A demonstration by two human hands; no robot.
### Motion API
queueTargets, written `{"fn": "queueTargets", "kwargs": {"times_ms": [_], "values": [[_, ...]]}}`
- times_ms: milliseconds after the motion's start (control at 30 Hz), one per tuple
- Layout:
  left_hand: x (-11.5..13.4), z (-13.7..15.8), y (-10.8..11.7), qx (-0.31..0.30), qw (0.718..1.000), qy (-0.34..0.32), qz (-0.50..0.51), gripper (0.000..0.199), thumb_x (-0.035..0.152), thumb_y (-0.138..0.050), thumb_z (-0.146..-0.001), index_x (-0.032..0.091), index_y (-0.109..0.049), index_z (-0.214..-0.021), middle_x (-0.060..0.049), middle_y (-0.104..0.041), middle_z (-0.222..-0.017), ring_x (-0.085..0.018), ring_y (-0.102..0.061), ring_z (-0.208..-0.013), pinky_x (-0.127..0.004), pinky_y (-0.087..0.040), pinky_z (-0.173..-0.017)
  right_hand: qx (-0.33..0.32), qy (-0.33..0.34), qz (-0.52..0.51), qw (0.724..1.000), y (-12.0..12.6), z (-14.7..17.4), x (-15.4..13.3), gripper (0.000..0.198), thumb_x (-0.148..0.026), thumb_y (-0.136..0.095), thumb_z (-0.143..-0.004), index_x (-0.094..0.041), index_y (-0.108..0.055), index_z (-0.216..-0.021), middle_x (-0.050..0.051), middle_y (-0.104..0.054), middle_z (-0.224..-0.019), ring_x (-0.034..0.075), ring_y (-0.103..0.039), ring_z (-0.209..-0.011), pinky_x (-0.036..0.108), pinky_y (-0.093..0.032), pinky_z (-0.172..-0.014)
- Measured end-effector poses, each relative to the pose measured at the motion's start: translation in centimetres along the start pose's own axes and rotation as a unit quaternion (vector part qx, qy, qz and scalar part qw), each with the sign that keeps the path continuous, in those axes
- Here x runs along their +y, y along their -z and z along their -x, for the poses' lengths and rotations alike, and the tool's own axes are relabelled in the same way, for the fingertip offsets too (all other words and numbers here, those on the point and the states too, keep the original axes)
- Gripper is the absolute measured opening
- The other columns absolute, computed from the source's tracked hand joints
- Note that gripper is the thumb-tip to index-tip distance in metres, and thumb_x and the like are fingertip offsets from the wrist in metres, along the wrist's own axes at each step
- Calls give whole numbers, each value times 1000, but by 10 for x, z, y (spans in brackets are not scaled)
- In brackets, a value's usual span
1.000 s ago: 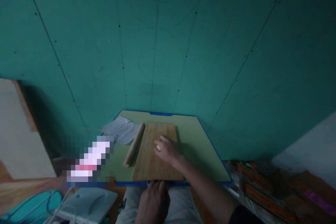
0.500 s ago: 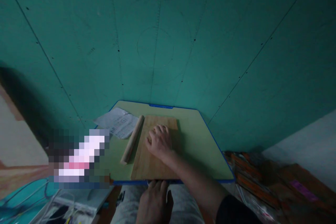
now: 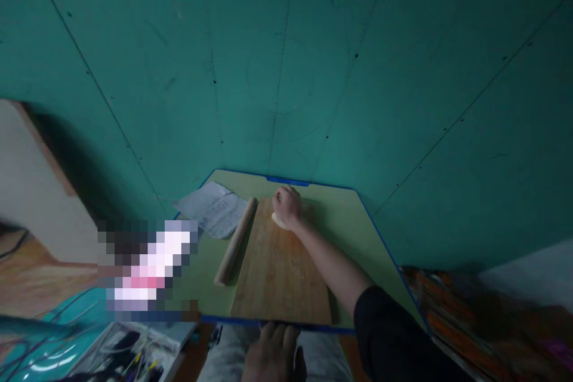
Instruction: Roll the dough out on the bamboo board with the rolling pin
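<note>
My right hand [image 3: 287, 206] is closed in a fist near the far end of the wooden cutting board [image 3: 282, 286]. It presses on a pale piece of dough [image 3: 280, 222], mostly hidden beneath the hand and wrist. At the near edge of the small table [image 3: 371, 239], my left hand [image 3: 273, 352] grips the blue rim with its fingers; their tips are partly hidden. To the left of the board lies a wooden rolling pin [image 3: 236, 242], slanting away from me and touched by neither hand.
A crumpled printed sheet [image 3: 219, 209] lies at the table's far left. Beyond the table rises a green wall [image 3: 286, 71]. A box of cables and small items [image 3: 129, 352] stands at lower left, beside a blurred-out patch. Brown cartons [image 3: 474, 316] are on the floor at right.
My right hand has pushed away from me toward the far end of the board and curled into a fist, exposing some dough. My left hand stays at the table edge. The view has shifted slightly.
</note>
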State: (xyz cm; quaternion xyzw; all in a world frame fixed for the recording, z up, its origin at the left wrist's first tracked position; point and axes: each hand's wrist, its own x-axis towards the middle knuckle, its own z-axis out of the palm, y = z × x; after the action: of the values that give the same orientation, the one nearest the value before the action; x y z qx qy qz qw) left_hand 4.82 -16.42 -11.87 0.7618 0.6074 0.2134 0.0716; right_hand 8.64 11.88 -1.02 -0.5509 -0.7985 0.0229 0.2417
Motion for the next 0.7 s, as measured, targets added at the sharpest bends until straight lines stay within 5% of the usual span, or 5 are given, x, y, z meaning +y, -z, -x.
{"fn": "queueTargets", "kwargs": {"times_ms": [200,300,467,700], "values": [[8,-14,19,-78,996,44,3,23,5,-53,-80,21,-67,-89,-5,-74,-92,-21,-67,-95,-27,-51,-74,-14,87,-30,996,7,48,5,7,-28,-67,-87,-21,-71,-88,3,-70,-95,19,-61,-96,28,-42,-85],[12,-18,35,-103,993,55,18,26,4,-49,-84,20,-67,-93,-6,-74,-97,-21,-66,-99,-28,-51,-79,-9,116,-67,991,14,76,15,29,-29,-80,-77,-21,-68,-102,4,-69,-107,18,-62,-100,27,-44,-85],[14,-19,40,-67,997,39,10,24,5,-48,-88,19,-67,-90,-5,-74,-96,-20,-67,-98,-27,-50,-78,54,30,-76,995,33,107,20,16,-26,-69,-84,-21,-62,-97,3,-67,-97,18,-64,-86,26,-45,-74],[8,-19,32,-42,999,19,0,26,4,-48,-88,21,-68,-93,-4,-75,-94,-19,-68,-97,-25,-50,-77,24,-21,35,999,54,115,12,6,-26,-62,-88,-20,-64,-88,6,-69,-86,20,-64,-80,28,-42,-66]]}}
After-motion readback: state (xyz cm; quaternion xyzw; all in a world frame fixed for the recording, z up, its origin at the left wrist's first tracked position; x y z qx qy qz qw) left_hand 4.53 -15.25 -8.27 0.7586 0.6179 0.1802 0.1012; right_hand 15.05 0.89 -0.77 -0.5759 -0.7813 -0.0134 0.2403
